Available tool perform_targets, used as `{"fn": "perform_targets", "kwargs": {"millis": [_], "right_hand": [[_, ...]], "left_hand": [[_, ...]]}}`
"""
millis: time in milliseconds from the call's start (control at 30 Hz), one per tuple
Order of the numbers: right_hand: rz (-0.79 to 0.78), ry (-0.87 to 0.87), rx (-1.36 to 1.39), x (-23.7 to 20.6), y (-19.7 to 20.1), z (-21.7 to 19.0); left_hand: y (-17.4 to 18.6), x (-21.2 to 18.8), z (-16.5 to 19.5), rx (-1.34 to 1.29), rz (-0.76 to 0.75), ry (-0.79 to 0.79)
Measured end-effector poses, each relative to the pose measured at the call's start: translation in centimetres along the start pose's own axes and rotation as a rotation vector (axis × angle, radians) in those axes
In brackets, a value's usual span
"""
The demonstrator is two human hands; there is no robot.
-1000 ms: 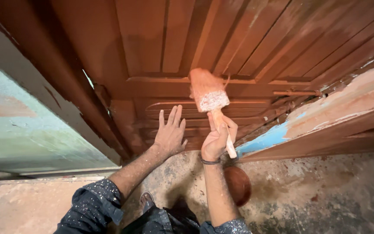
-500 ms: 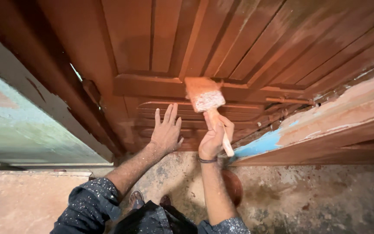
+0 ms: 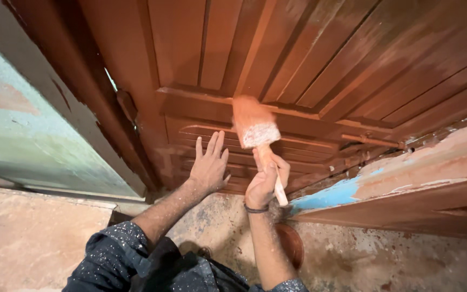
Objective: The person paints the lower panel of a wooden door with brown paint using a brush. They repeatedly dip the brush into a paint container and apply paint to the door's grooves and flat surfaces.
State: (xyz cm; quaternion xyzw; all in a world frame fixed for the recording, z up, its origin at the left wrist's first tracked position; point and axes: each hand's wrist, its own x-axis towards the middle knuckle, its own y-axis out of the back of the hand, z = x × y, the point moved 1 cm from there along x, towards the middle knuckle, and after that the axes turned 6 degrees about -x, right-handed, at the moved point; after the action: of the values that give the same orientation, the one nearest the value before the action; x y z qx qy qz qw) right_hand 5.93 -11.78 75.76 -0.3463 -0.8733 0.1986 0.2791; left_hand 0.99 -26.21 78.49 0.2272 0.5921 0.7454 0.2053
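Up against the door (image 3: pixel 309 59), right hand (image 3: pixel 263 181) grips the paintbrush (image 3: pixel 255 130), handle slanting down-right, bristles up on the rail; left hand (image 3: pixel 209 165) pressed flat beside, fingers spread.

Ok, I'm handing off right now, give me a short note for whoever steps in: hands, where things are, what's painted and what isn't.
Left hand: open, palm flat against the lower panel of the wooden door, bracing.
Right hand: gripping the handle of a wide paintbrush, bristles loaded with reddish-brown paint and pressed on the door's horizontal rail.
A round brown container sits on the floor just below the right wrist; its contents cannot be seen.
Done: the upper panels and the rail look coated reddish-brown.
Left: the grooved strips at the door's bottom look patchy, and the frame at right shows bare blue and pale patches.
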Motion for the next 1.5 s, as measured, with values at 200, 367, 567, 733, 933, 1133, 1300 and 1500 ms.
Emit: {"fn": "perform_targets", "kwargs": {"millis": [200, 367, 567, 733, 933, 1133, 1300, 1500], "right_hand": [[0.015, -0.065, -0.081, -1.1, -0.1, 2.1], [0.077, -0.198, -0.180, -2.4, -0.3, 4.2], [-0.004, 0.063, 0.013, 0.0, -3.6, 1.7], [0.048, -0.008, -0.051, -2.9, -3.2, 3.4], [0.107, -0.167, -0.139, -4.1, -3.4, 5.0], [0.019, 0.059, 0.032, -2.7, -5.1, 2.2], [0.125, -0.139, -0.060, -5.0, -4.0, 4.6], [0.103, -0.107, -0.030, -4.5, -4.6, 3.9]], "left_hand": [[0.4, -0.2, -0.8, 0.021, 0.016, -0.009], [1.2, -0.6, -2.3, 0.049, -0.040, -0.011], [1.7, -0.9, -4.1, 0.053, -0.032, -0.046], [1.8, -1.2, -4.9, 0.035, -0.040, -0.059], [2.1, -1.9, -6.0, 0.059, -0.085, -0.069], [2.3, -1.7, -6.6, 0.041, -0.032, -0.097], [2.1, -2.0, -7.0, 0.013, -0.020, -0.090], [2.1, -1.6, -7.3, 0.012, 0.013, -0.104]]}}
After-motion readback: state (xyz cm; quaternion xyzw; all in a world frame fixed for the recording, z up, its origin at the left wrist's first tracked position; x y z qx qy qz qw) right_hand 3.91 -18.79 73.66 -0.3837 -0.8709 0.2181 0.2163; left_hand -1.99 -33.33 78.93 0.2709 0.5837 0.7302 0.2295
